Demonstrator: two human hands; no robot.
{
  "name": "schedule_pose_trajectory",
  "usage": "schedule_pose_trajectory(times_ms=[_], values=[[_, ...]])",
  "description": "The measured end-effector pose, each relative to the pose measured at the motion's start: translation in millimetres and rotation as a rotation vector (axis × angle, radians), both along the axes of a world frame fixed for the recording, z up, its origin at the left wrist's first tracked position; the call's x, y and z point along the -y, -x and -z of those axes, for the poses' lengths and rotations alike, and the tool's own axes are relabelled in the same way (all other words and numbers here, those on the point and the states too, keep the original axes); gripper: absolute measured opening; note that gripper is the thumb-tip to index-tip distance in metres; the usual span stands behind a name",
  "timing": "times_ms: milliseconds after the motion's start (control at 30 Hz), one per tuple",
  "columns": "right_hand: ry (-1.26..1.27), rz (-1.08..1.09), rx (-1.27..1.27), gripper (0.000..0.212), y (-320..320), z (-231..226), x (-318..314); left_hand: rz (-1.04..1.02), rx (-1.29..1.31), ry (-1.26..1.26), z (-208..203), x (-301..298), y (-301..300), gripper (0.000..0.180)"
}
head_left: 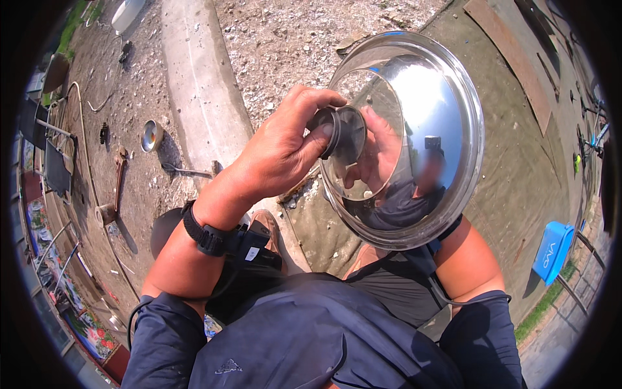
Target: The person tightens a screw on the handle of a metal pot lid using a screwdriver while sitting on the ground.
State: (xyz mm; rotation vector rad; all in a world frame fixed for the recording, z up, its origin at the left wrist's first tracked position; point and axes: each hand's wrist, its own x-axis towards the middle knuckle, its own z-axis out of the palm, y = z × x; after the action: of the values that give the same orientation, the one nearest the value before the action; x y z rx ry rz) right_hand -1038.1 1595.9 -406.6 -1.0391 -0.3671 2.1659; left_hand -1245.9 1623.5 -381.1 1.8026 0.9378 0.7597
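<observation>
A round pot lid (471,123) with a shiny steel rim and a clear glass middle is held tilted in front of me. My left hand (285,139) pinches a black round knob (332,133) at the glass, thumb on the near side and fingers over the top. Behind the lid is my right hand (382,146), seen through the glass with its thumb up and fingers curled close to the knob's underside. Whatever those fingers grip is hard to make out. The steel mirrors a person and bright sky.
On the dirt at left lie a small metal bowl (152,136), a hammer (106,214) and a spoon-like tool (188,170). A concrete strip (194,71) runs ahead. At right are a blue box (552,251) and a long brown board (515,58).
</observation>
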Motion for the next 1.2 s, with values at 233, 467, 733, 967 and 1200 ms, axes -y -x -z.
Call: schedule_pose_trajectory(times_ms=[233,467,733,967,1200], values=[[-0.038,0.022,0.066,0.025,-5.6,-16.7,-0.6,-0.086,0.012,0.033,-11.9,12.2,-6.9,0.045],[-0.071,-0.057,-0.13,0.049,-15.5,0.6,0.3,-0.199,-0.266,-0.368,-1.9,14.3,-15.6,0.041],[-0.117,-0.275,-0.287,0.074,-14.5,-6.0,-14.0,-0.176,-0.271,-0.508,1.5,12.3,-8.3,0.038],[-0.362,-0.31,0.153,0.077,-4.5,-28.2,-7.8,-0.226,-0.229,-0.449,10.0,13.2,-19.7,0.032],[-0.293,-0.227,-0.019,0.092,-7.4,-15.7,-6.5,-0.217,-0.298,-0.432,5.3,5.2,-14.0,0.034]])
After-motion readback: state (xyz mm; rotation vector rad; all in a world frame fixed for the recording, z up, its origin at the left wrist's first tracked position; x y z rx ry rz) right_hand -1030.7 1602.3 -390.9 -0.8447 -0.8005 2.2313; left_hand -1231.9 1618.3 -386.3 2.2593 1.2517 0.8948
